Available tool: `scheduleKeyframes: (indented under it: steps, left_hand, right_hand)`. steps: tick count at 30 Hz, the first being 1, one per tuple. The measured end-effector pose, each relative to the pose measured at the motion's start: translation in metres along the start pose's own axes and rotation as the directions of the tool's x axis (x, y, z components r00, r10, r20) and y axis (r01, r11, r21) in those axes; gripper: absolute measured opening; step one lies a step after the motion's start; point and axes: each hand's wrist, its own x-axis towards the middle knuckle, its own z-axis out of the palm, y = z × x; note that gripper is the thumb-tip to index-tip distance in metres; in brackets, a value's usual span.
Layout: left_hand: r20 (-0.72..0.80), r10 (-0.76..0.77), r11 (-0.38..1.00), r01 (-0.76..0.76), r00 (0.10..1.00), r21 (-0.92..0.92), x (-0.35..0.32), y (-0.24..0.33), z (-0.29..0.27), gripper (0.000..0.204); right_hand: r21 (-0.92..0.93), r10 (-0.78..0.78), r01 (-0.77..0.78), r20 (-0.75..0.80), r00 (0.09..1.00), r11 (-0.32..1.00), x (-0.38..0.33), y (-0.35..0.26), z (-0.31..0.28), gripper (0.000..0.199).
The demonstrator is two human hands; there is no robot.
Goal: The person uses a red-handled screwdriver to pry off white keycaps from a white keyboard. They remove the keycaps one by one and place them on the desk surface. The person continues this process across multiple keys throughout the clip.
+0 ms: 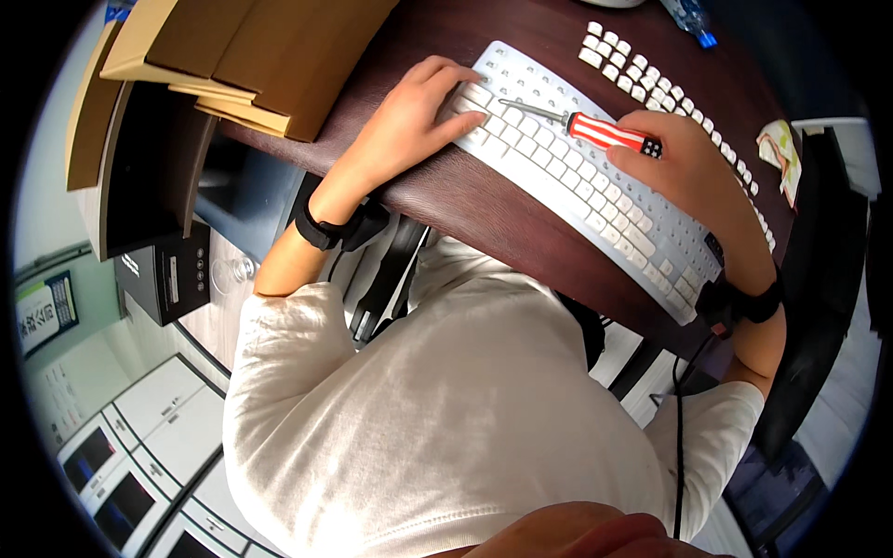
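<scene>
A white keyboard (595, 191) lies slantwise on a dark brown desk (484, 200). My left hand (414, 116) rests on the keyboard's left end, fingers spread over the keys, holding it down. My right hand (688, 172) grips a screwdriver (581, 126) with a red and white striped handle; its metal shaft points left, the tip lying over the keys near my left fingertips. Several loose white keycaps (642, 79) sit in rows on the desk beyond the keyboard. Both wrists wear black bands.
Cardboard boxes (242, 56) are stacked at the desk's left end. A crumpled cloth (779, 153) lies at the right, and a blue-capped item (693, 20) at the far edge. A black box (172, 274) stands below on the left. A black cable (679, 437) hangs down at the right.
</scene>
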Motion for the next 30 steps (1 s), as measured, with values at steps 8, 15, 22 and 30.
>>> scheduleKeyframes:
  steps: [8, 15, 22, 30]
  left_hand:
    - [-0.02, 0.098, 0.995, -0.098, 0.995, 0.007, 0.001, -0.007, 0.008, 0.068]
    - [-0.046, 0.116, 0.988, -0.111, 0.992, 0.103, 0.006, -0.003, 0.015, 0.066]
    - [0.007, 0.016, 0.992, -0.017, 1.0, 0.122, 0.005, -0.006, 0.015, 0.054]
    - [0.029, 0.006, 0.995, -0.008, 1.0, 0.096, 0.009, -0.015, 0.019, 0.046]
  right_hand:
    - [0.098, 0.121, -0.123, 0.028, 0.992, 0.988, -0.014, 0.011, -0.015, 0.024]
    - [0.591, 0.427, -0.369, 0.044, 0.903, 0.718, -0.187, 0.063, -0.035, 0.047]
    - [0.842, 0.553, -0.01, -0.346, 0.758, 0.54, -0.338, 0.101, 0.063, 0.046]
    - [0.948, 0.615, 0.113, -0.28, 0.737, 0.297, -0.35, 0.134, 0.11, 0.014]
